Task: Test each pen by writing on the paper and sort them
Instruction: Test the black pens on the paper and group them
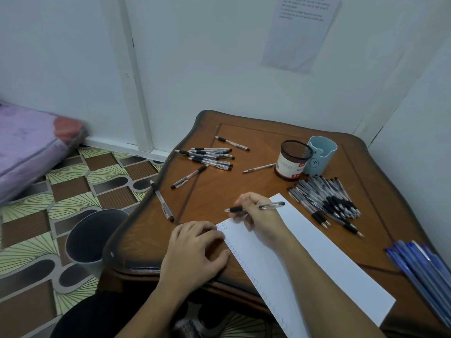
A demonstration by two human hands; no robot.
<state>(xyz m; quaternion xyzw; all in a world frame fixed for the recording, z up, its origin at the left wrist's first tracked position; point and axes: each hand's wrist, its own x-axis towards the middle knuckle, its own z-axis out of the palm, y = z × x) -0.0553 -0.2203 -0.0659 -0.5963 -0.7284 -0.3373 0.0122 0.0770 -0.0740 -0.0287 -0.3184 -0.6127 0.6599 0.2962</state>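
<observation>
A white sheet of paper [314,259] lies slantwise on the brown wooden table [244,186], with small scribbles along its left edge. My left hand [195,250] rests on the paper's upper left corner, fingers loosely curled. My right hand [258,215] grips a clear pen with a black grip [271,205], lying almost level just above the paper's top end, tip pointing left. Several black-grip pens [210,156] lie scattered at the far left of the table. A thick pile of like pens [327,201] lies at the right.
A black mesh cup [291,159] and a light blue holder [322,154] stand at the back of the table. Blue pens [419,269] lie at the right edge. A dark bin [92,237] stands on the patterned floor left of the table. White walls close behind.
</observation>
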